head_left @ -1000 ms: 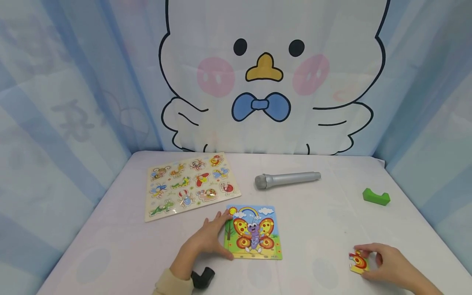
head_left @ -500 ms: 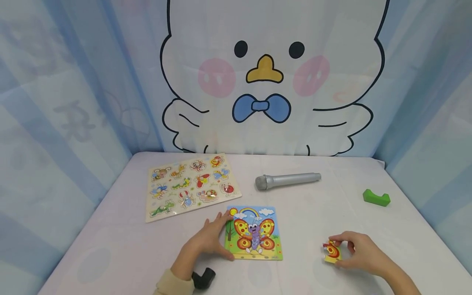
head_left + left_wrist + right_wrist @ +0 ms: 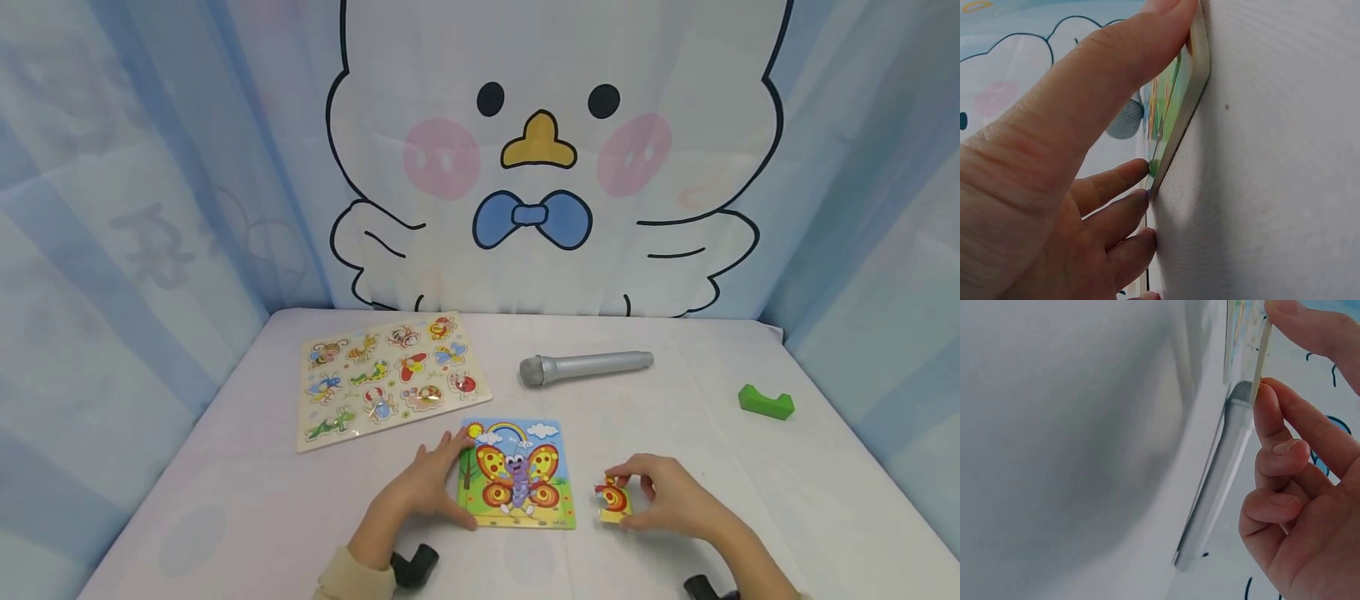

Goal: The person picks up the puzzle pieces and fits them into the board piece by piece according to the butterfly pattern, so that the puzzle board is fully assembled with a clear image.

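Observation:
In the head view, a square butterfly puzzle [image 3: 517,473] lies flat mid-table. My left hand [image 3: 426,483] rests along its left side, thumb at the near corner and fingertips at the far one. The left wrist view shows the thumb lying on the puzzle's edge [image 3: 1200,81], with the other fingers fairly straight. To the right, my right hand [image 3: 671,496] pinches a puzzle piece [image 3: 614,502], red and yellow with a swirl, between thumb and index finger. It is held just off the table, a short gap from the puzzle. Seen edge-on in the right wrist view, the piece [image 3: 1262,362] looks thin.
Behind the puzzle, to the left, lies a wooden insect board [image 3: 390,379]. A silver toy microphone [image 3: 588,367] lies toward the back. A green block with a scooped top [image 3: 766,402] sits at the far right. Printed curtains [image 3: 547,275] enclose the table.
My right hand has carried the puzzle piece leftward across the table, from the right side to near the butterfly puzzle. The left hand has stayed on the puzzle's left side.

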Action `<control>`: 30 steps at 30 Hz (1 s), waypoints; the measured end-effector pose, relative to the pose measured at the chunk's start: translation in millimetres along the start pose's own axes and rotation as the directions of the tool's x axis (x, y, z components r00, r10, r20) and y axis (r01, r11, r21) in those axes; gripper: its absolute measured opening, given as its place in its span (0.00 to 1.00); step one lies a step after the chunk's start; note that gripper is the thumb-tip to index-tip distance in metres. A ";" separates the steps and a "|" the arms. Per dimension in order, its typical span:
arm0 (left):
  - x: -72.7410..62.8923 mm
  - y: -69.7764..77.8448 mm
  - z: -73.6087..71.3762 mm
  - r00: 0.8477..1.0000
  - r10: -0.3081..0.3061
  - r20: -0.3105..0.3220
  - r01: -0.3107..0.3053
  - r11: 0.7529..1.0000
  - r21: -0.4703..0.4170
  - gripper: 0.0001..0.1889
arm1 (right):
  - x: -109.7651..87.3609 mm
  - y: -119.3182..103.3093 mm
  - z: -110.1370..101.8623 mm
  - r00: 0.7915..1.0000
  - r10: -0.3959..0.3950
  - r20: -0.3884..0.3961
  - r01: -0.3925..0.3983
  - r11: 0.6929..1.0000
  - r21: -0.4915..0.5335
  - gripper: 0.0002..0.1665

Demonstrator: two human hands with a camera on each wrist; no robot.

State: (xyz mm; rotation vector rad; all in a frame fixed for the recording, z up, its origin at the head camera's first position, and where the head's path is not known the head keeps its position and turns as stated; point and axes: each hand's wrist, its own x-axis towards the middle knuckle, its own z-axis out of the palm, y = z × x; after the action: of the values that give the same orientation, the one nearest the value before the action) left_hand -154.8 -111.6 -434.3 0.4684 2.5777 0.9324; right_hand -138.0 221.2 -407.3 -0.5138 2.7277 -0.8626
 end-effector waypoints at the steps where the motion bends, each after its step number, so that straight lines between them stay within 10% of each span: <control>1: 0.0 0.0 -0.2 1.000 -0.001 0.000 0.001 1.000 -0.002 0.53 | 2.7 -2.8 1.7 1.000 -0.017 0.008 0.017 1.000 0.002 0.32; 17: 1.0 -1.0 0.1 1.000 -0.002 0.004 0.002 1.000 0.010 0.53 | 37.1 -33.5 26.1 0.975 -0.204 0.090 0.201 0.979 0.043 0.26; 30: 1.4 -1.0 0.0 1.000 0.003 0.005 -0.003 1.000 0.006 0.53 | 49.6 -46.8 37.3 0.978 -0.169 0.121 0.171 0.985 -0.010 0.20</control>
State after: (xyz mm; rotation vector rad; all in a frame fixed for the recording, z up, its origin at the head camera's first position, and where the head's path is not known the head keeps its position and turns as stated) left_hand -156.2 -111.8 -435.3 0.4752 2.5767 0.9234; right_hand -159.1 146.8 -415.1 -0.7869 2.6148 -0.8162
